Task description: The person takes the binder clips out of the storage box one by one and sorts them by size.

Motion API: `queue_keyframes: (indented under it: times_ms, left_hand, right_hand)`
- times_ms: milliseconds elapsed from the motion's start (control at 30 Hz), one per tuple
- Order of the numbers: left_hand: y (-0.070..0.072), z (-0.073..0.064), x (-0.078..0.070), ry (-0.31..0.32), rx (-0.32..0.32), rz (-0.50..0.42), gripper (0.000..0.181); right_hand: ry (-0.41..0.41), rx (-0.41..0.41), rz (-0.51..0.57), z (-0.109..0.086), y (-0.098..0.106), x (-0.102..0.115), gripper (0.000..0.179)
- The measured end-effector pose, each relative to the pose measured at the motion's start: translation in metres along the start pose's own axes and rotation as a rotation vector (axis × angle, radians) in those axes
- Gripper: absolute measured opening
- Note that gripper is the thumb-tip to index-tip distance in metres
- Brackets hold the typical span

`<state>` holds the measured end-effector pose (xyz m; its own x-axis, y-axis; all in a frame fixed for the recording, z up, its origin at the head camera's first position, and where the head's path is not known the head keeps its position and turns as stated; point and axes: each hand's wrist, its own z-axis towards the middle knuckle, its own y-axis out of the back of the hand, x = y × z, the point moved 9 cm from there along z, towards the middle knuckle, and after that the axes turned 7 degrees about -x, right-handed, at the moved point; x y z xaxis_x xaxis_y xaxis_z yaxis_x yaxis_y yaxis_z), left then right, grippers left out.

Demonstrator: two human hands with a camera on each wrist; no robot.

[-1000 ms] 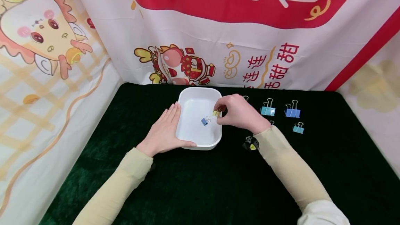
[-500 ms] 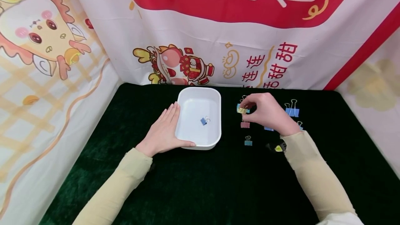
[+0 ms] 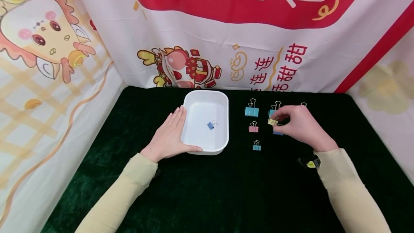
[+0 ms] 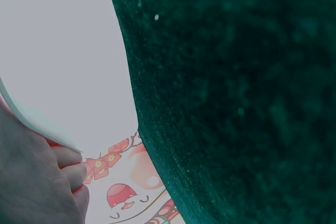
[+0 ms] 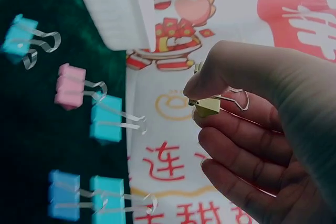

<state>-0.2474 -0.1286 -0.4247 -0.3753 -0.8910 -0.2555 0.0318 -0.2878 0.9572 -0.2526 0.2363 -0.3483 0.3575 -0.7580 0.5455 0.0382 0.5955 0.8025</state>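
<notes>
A white plastic tub (image 3: pixel 207 143) stands on the dark green cloth, with one small blue binder clip (image 3: pixel 211 125) lying inside. My left hand (image 3: pixel 169 134) rests along the tub's left side, fingers straight and thumb at the near rim. Over the clips on the right, my right hand (image 3: pixel 299 127) pinches a yellow binder clip (image 5: pixel 208 106) between thumb and index finger; the right wrist view shows its wire handle beside the fingers. Beneath and behind that hand are a large light blue clip (image 3: pixel 272 112) and a blue clip (image 3: pixel 277 132), both partly hidden.
Between tub and right hand stand a large light blue clip (image 3: pixel 251 111), a pink clip (image 3: pixel 253 129) and a small light blue clip (image 3: pixel 257 147). Another clip's wire handle (image 3: pixel 303 104) shows behind the right hand. A printed cloth (image 3: pixel 200 39) hangs along the table's back edge.
My right hand has carried the yellow clip from the tub's right rim rightward, over the clips. The left hand and the tub have stayed in place.
</notes>
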Motion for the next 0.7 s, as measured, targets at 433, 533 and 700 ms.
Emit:
queue_keyframes:
  times_ms: [433,533,700]
  left_hand:
    - [0.001,0.0,-0.001,-0.002,-0.003,-0.008,0.138]
    - [0.001,0.0,0.0,-0.004,-0.003,-0.004,0.14]
    - [0.0,0.0,-0.001,-0.006,-0.003,-0.001,0.141]
  right_hand:
    - [-0.094,0.092,-0.049,-0.037,-0.015,-0.047,0.015]
    - [-0.11,0.125,-0.038,-0.044,-0.023,-0.054,0.016]
    - [-0.11,0.157,-0.035,-0.05,-0.035,-0.063,0.017]
